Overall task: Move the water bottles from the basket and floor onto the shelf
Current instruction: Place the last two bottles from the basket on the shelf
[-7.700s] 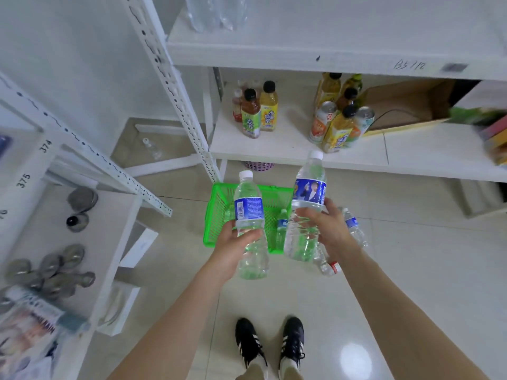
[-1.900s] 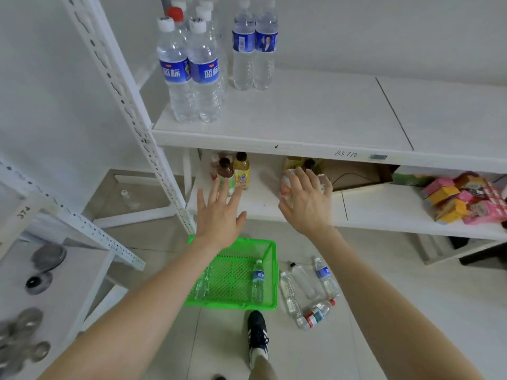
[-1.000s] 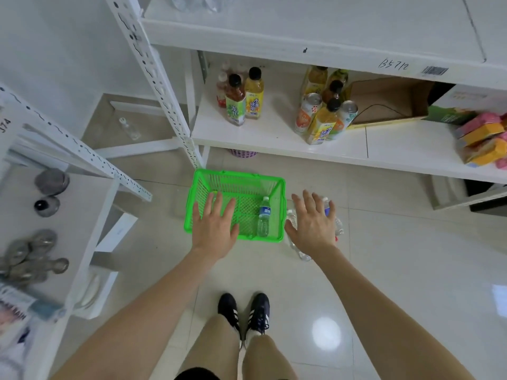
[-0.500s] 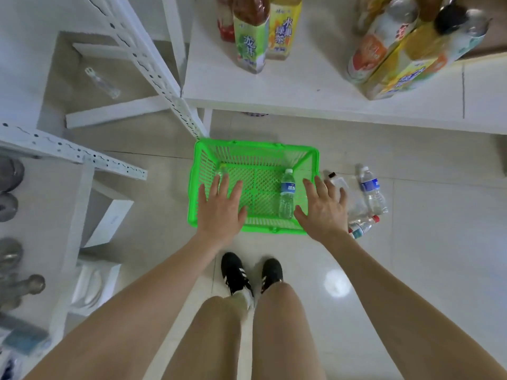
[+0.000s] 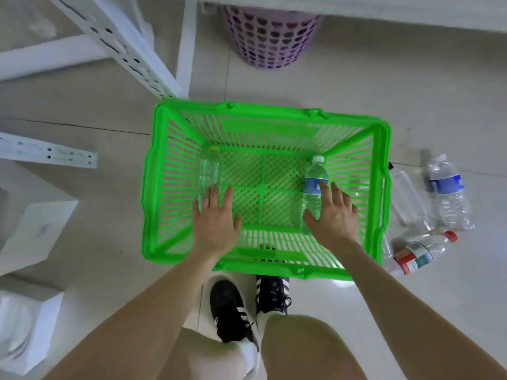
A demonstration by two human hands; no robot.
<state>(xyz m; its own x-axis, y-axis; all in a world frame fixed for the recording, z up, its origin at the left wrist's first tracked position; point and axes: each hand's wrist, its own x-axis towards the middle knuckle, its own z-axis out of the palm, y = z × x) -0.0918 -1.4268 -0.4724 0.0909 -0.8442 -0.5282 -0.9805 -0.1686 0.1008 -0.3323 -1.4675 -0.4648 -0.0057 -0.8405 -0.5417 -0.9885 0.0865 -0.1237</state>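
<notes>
A green plastic basket (image 5: 153,185) sits on the tiled floor in front of my feet. Two water bottles lie inside it: a clear unlabelled bottle (image 5: 210,171) at the left and a blue-labelled bottle (image 5: 315,185) at the right. My left hand (image 5: 215,223) hovers with fingers spread over the lower end of the clear bottle. My right hand (image 5: 333,215), also spread, reaches onto the blue-labelled bottle with its fingers touching it. On the floor right of the basket lie a blue-labelled bottle (image 5: 448,193), a clear bottle (image 5: 408,198) and a red-capped bottle (image 5: 419,253).
A white shelf upright (image 5: 123,48) slants down to the basket's far left corner. A purple perforated bin (image 5: 270,34) stands beyond the basket under the shelf edge. White boxes (image 5: 35,226) lie at the left. My black shoes (image 5: 230,308) stand just behind the basket.
My view has dropped closer to the basket. Both hands have moved down into it, the left toward the clear bottle, the right onto the blue-labelled one.
</notes>
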